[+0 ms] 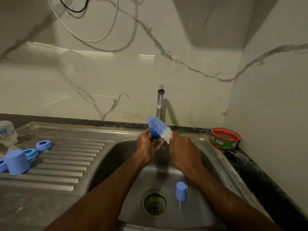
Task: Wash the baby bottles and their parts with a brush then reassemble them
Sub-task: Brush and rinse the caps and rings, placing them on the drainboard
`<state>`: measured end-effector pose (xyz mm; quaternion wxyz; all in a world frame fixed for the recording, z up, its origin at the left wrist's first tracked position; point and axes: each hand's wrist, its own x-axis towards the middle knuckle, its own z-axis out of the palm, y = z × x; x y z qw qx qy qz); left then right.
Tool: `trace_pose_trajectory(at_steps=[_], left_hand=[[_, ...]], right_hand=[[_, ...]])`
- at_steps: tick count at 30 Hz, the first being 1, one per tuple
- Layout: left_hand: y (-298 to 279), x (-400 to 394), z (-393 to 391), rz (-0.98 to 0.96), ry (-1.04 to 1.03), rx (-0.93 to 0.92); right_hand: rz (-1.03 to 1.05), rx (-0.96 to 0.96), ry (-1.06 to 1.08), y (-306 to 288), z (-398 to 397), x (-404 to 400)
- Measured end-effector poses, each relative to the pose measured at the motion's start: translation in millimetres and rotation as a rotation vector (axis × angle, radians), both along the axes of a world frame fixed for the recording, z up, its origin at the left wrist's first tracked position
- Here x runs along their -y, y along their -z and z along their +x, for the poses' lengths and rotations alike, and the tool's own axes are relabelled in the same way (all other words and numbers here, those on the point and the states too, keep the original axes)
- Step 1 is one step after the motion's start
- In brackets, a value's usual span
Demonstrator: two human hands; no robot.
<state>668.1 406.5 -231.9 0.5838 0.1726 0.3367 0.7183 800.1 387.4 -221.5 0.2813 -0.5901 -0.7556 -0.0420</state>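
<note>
Nearest the viewer, in the steel sink [126,152], a light blue cap [181,191] stands mouth-down on the basin floor, just right of the drain [155,204]. Its long axis runs roughly vertical, tilted slightly.

To the left, on the ribbed draining board [71,165], a larger light blue cup [17,162] stands inverted. Beside it lie blue collar rings: one [30,153] touching the cup's right side, one [43,145] farther back, one [2,165] at the frame edge.

Above the basin's far half, both forearms reach forward. The left hand [146,145] is closed around a dark blue part [154,134], pinched between fingers and thumb. The right hand [183,152] is closed on the handle end of the bottle brush [160,128]; the handle itself is hidden. The brush's long axis slants from lower right to upper left, white bristles nearest the right hand, blue bristle tip pointing up-left. The bristles press against the dark blue part.

Directly behind, water runs from the tap [160,90] onto the brush. At far left a blurred clear bottle [7,132] lies on the board. On the dark tabletop [246,162] at far right sits a red-rimmed round tub [225,138].
</note>
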Motion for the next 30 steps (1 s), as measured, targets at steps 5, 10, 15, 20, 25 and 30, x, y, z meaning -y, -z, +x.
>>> trace_pose_trajectory(at_steps=[5,10,15,20,25,30], left_hand=[[6,-9,2,0.038,-0.032,-0.389],[15,-12,-16,0.160,-0.073,-0.742],[23,-6,-14,0.235,-0.001,-1.031],[26,-12,-11,0.168,-0.175,-1.142],[30,-13,-11,0.272,-0.196,-1.170],[30,-6,-8,0.419,-0.154,-1.377]], right_hand=[[-0.026,-0.005,-0.068,-11,29,-8],[0.042,0.109,-0.120,-11,31,2],[-0.046,0.080,-0.007,-14,25,3],[-0.101,0.102,0.050,-10,19,10],[-0.123,0.071,0.097,-9,14,9],[-0.181,0.064,0.115,-15,21,5]])
